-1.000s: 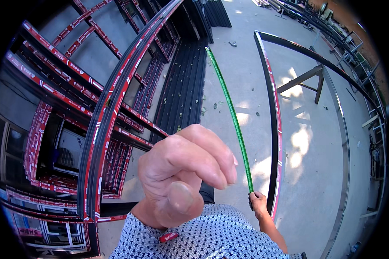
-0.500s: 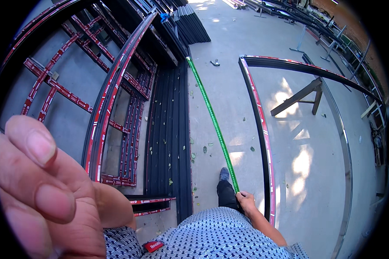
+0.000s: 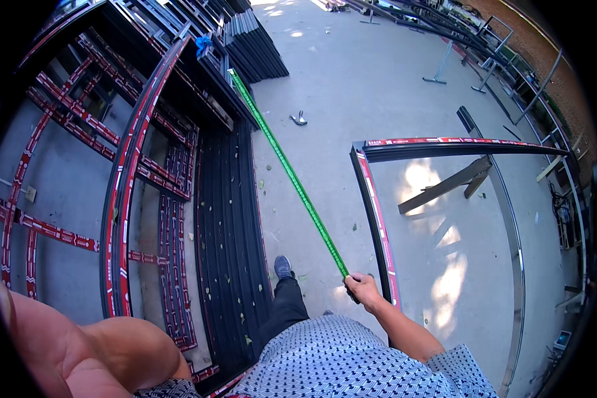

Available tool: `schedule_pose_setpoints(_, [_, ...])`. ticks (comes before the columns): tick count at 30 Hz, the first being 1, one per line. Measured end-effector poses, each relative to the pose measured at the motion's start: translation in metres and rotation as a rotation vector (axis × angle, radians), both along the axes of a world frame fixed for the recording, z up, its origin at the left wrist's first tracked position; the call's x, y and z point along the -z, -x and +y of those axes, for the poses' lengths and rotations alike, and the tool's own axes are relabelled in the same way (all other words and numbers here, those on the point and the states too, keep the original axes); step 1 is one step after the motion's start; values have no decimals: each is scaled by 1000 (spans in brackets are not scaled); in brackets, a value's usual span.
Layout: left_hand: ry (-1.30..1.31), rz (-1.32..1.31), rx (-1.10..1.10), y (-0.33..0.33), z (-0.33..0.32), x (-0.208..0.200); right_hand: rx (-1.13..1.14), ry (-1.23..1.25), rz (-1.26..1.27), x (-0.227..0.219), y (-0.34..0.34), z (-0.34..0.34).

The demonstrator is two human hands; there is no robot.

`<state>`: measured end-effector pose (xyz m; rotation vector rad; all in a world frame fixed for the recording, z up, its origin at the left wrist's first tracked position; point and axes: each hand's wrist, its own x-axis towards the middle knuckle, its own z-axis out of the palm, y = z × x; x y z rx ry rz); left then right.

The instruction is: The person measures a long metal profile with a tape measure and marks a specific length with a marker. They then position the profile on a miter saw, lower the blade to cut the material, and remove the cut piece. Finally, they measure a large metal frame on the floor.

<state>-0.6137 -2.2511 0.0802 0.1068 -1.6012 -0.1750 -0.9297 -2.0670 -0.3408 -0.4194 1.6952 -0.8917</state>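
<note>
My right hand (image 3: 363,290) is closed around the near end of a tape measure, low in front of my body. Its long green blade (image 3: 294,172) stretches out to the far left, its tip close to the stacked dark frames. The case is mostly covered by my fingers. Close to the camera at the lower left, my left hand (image 3: 46,345) is raised. Only its palm side and wrist show clearly; the fingers run out of view. To the right of the tape stands a large dark frame (image 3: 375,225) with red and pink protective film.
Red-filmed frames (image 3: 123,179) stand at the left, beside long dark profiles (image 3: 229,245) on the floor. A hammer (image 3: 299,119) lies ahead on the concrete. A brown trestle (image 3: 448,186) is inside the right frame. Metal stands (image 3: 440,69) and bars line the far right.
My view has shifted, and I have stepped ahead. The tape, still in my right hand, now points further left. My left hand has dropped toward the lower left, its fingers leaving view.
</note>
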Motion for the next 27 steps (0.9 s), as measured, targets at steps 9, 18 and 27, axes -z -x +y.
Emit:
schedule_pose_setpoints(9, [47,16,-41,38,-301,9,258,-80,-89,19,27,-218])
schedule_pose_setpoints(18, [28,-21,11,127,-537,-10,295,22,-20,-4,77,-445])
schedule_pose_setpoints(27, [-13,-55,135,288,-729,25,312,37,-19,49,222,-671])
